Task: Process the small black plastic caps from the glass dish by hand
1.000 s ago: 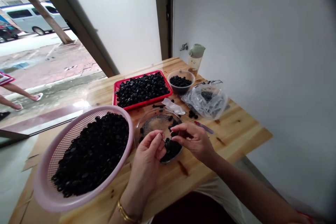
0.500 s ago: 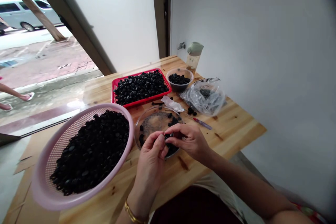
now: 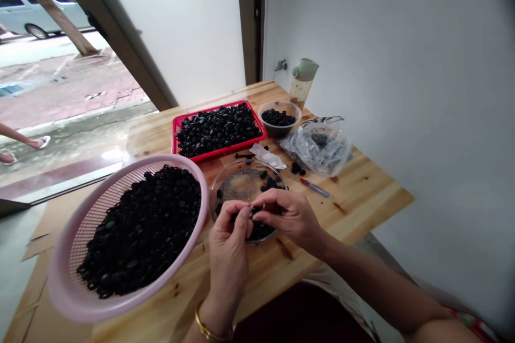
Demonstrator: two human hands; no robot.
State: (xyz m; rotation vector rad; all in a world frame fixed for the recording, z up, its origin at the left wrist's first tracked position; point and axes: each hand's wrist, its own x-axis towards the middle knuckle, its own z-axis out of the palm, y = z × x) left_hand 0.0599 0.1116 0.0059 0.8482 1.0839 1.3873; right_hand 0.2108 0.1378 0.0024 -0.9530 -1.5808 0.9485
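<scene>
My left hand (image 3: 227, 236) and my right hand (image 3: 286, 218) meet fingertip to fingertip over the near edge of a clear round dish (image 3: 241, 185). Both are pinched together on a small black part (image 3: 251, 213) between them; its shape is too small to make out. The dish holds a few more small black parts. To the left lies a large pink sieve basket (image 3: 70, 257) heaped with the same black pieces.
A red tray (image 3: 176, 129) full of black parts lies behind the dish, with a clear tub (image 3: 279, 116) of them, a crumpled plastic bag (image 3: 322, 147), a green-lidded bottle (image 3: 303, 81) and a pen (image 3: 314, 188). The wooden table (image 3: 362, 193) ends at right. A passer-by's feet show outside at left.
My two hands have drawn together from slightly apart until the fingertips meet over the dish. The view has shifted a little.
</scene>
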